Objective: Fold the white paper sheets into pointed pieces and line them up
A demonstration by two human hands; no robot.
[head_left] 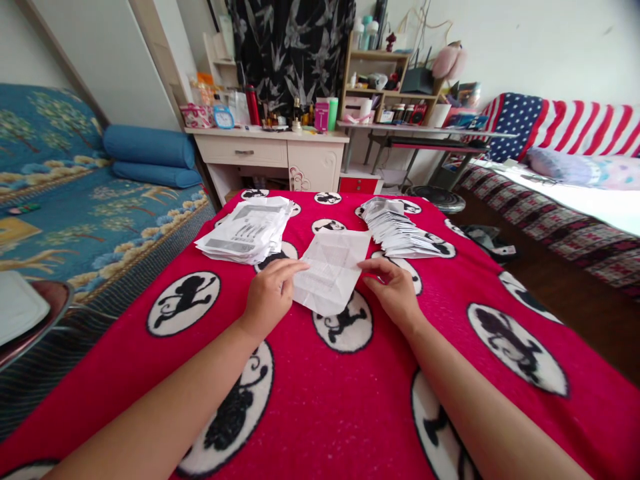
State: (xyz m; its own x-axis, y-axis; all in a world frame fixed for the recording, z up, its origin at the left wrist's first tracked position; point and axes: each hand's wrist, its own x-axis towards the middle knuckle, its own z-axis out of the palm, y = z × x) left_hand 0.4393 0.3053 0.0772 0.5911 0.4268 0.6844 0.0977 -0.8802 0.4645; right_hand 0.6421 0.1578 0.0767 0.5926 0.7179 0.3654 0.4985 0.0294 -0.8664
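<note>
A creased white sheet of paper (333,270) lies at a slant over the red cloth with monkey prints. My left hand (273,293) pinches its left edge between thumb and fingers. At the paper's right edge, my right hand (393,287) has its thumb and index finger closed on the border. Beyond my left hand sits a stack of flat printed sheets (247,230). A fanned row of folded papers (395,227) rests beyond my right hand.
The red cloth (320,400) covers the whole surface before me. Behind it stand a white desk (260,150) with bottles and boxes, and a shelf unit. A blue sofa (100,207) is at left, a bed (575,193) at right, a round stool (435,199) at the far right corner.
</note>
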